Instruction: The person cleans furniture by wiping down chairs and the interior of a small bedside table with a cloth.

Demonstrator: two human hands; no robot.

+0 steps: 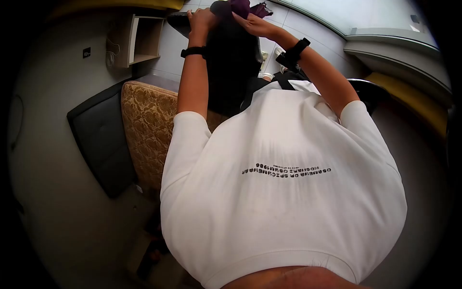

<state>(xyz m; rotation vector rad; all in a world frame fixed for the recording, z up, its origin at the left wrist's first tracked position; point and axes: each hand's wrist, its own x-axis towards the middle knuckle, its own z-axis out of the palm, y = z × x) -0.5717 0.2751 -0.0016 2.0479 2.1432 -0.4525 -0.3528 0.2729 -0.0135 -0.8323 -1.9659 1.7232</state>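
Observation:
My left hand (204, 19) is at the top of the view, its fingers curled over the edge of a black chair-like piece (234, 62). A dark, rounded part of it juts out left of the hand. Just to the right, my right hand (256, 26) pinches a dark purple cloth (240, 7), which bunches above the black surface. Part of the cloth and some fingertips are cut off or hidden near the top edge. Both wrists wear black bands.
A patterned brown mattress (147, 125) and a dark padded panel (98, 137) lean at the left. An open wooden cabinet (144, 41) stands by the wall. Pale floor tiles (308, 33) and a glass panel (385, 19) lie beyond, with a yellow strip (404, 101) at right.

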